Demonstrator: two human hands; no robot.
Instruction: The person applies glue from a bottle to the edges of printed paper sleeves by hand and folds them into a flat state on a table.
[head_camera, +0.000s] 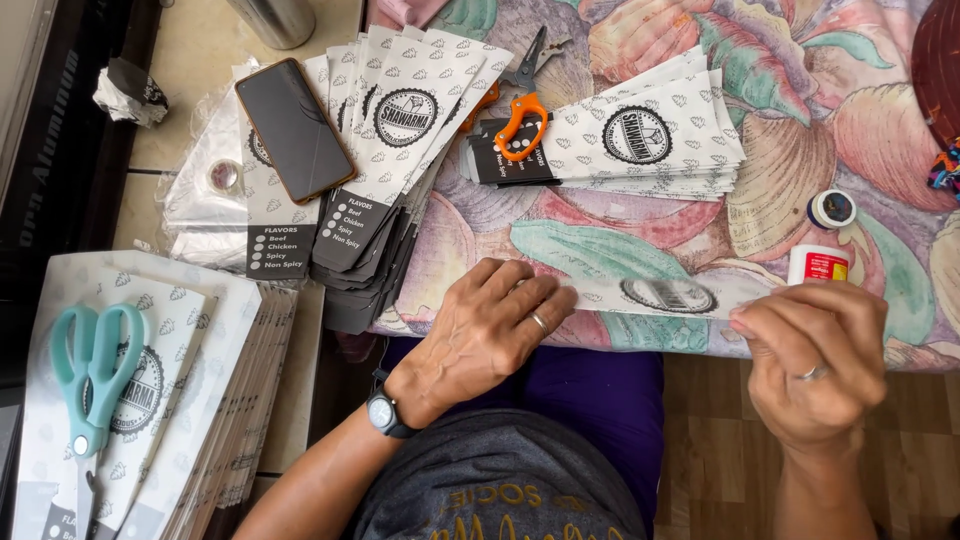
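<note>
A long paper sleeve (665, 294), white with a leaf print and a round black logo, lies on the floral cushion (600, 250) in front of me. My left hand (490, 325) presses flat on its left end, fingers spread, a ring on one finger and a black watch on the wrist. My right hand (812, 355) pinches the sleeve's right end with curled fingers. A small white glue bottle (818, 264) with a red label stands just beyond my right hand, its round cap (831, 208) lying a little farther off.
Two stacks of the same sleeves (640, 135) (385, 130) lie farther back, orange-handled scissors (520, 110) between them. A black phone (293, 128) rests on the left stack. Teal scissors (92, 380) lie on another stack at lower left. A metal cup (275, 18) stands at the top.
</note>
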